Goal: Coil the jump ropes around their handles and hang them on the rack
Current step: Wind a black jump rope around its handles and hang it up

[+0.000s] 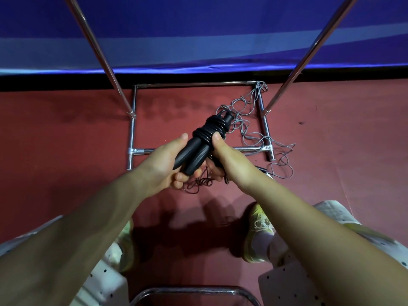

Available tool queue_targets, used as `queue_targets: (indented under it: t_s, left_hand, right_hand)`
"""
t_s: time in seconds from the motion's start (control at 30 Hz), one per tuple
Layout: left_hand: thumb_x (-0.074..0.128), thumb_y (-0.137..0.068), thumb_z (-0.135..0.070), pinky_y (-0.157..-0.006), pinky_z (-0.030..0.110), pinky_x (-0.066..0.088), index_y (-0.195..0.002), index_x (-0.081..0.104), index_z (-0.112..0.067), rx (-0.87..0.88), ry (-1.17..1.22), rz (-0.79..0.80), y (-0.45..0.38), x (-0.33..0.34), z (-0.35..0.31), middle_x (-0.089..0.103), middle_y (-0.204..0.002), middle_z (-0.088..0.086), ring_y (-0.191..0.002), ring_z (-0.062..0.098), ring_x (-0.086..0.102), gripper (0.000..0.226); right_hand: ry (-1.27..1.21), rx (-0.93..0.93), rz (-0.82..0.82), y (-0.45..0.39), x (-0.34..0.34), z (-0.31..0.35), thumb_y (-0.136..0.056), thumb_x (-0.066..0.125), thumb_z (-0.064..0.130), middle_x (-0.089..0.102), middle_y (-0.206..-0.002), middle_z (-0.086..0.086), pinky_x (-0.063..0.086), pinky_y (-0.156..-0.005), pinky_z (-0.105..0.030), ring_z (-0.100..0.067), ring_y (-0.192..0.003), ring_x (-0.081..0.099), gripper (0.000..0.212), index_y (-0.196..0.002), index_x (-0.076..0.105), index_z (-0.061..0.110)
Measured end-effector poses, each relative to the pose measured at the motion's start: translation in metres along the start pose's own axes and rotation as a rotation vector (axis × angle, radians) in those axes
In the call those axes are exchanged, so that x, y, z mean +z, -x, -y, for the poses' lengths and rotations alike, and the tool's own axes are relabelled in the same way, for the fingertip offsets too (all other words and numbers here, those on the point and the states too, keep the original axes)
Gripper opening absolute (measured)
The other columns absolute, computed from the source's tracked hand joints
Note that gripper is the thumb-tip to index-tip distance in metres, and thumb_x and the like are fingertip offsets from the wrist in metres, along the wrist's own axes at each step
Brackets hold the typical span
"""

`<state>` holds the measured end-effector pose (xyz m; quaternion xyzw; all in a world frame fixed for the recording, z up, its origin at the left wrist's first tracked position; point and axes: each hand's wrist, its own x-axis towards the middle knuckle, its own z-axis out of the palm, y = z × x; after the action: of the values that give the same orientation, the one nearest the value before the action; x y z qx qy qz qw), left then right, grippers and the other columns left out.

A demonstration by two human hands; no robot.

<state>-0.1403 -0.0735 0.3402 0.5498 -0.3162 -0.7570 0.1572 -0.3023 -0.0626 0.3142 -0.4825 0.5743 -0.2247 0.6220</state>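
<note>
Left hand grips the butt ends of the paired black handles; long axis points up-right, away from the body. Right hand pinches the coiled rope mid-handle. Loose tail dangles below. Grey rope lies on the rack base.

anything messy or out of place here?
Yes: a grey jump rope lies in a loose tangle on the red floor, draped over the rack base, uncoiled. A dark cord end dangles below both hands from the black rope bundle.
</note>
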Motion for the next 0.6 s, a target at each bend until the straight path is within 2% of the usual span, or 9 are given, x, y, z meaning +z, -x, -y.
queue_targets:
  t_s: [0.1,0.17,0.27,0.33,0.47,0.6]
  left_hand:
    - [0.024,-0.093,-0.061,-0.043,0.02,0.022,-0.089,0.061,-0.009,-0.072,0.187,0.062,0.003,-0.007,-0.007,0.055,-0.062,0.004,-0.039,0.007,0.027,0.065]
    - [0.026,-0.092,-0.062,-0.043,0.019,0.021,-0.087,0.061,-0.01,-0.084,0.302,0.101,0.005,-0.014,-0.012,0.054,-0.063,0.002,-0.039,0.006,0.026,0.063]
    - [0.027,-0.091,-0.06,-0.043,0.017,0.02,-0.082,0.065,-0.007,-0.063,0.419,0.134,0.008,-0.022,-0.017,0.051,-0.063,0.001,-0.038,0.006,0.027,0.065]
    - [0.027,-0.091,-0.059,-0.043,0.017,0.02,-0.084,0.063,-0.007,-0.063,0.421,0.148,0.009,-0.024,-0.018,0.05,-0.062,0.0,-0.038,0.006,0.028,0.063]
    - [0.028,-0.091,-0.058,-0.041,0.018,0.022,-0.089,0.058,-0.008,-0.079,0.383,0.153,0.01,-0.025,-0.018,0.051,-0.062,0.0,-0.038,0.005,0.028,0.059]
    - [0.032,-0.086,-0.059,-0.042,0.018,0.022,-0.087,0.059,-0.008,-0.066,0.36,0.173,0.012,-0.027,-0.02,0.051,-0.062,0.001,-0.038,0.005,0.028,0.057]
  right_hand:
    - [-0.093,-0.024,0.056,0.002,-0.007,0.007,-0.089,0.027,0.071,0.04,-0.052,0.001,0.03,-0.045,-0.023,-0.012,-0.04,0.031,0.066,-0.068,0.057,0.017]
    - [-0.115,-0.037,0.1,0.004,-0.013,0.013,-0.098,0.029,0.057,0.044,-0.051,0.002,0.023,-0.042,-0.021,-0.01,-0.037,0.03,0.056,-0.076,0.06,0.016]
    - [-0.084,-0.002,0.147,0.005,-0.022,0.016,-0.102,0.025,0.046,0.046,-0.045,0.008,0.028,-0.042,-0.022,-0.01,-0.037,0.034,0.055,-0.079,0.062,0.012]
    - [-0.074,0.024,0.12,0.001,-0.026,0.01,-0.103,0.027,0.044,0.046,-0.05,0.006,0.032,-0.041,-0.02,-0.011,-0.039,0.035,0.055,-0.088,0.066,0.008]
    - [-0.082,0.009,0.106,-0.002,-0.027,0.006,-0.103,0.039,0.03,0.044,-0.055,0.005,0.022,-0.04,-0.023,-0.009,-0.04,0.028,0.034,-0.093,0.066,0.011]
    - [-0.136,0.03,0.103,-0.002,-0.031,0.011,-0.103,0.033,0.04,0.04,-0.053,0.005,0.022,-0.043,-0.026,-0.013,-0.043,0.025,0.046,-0.094,0.07,0.013]
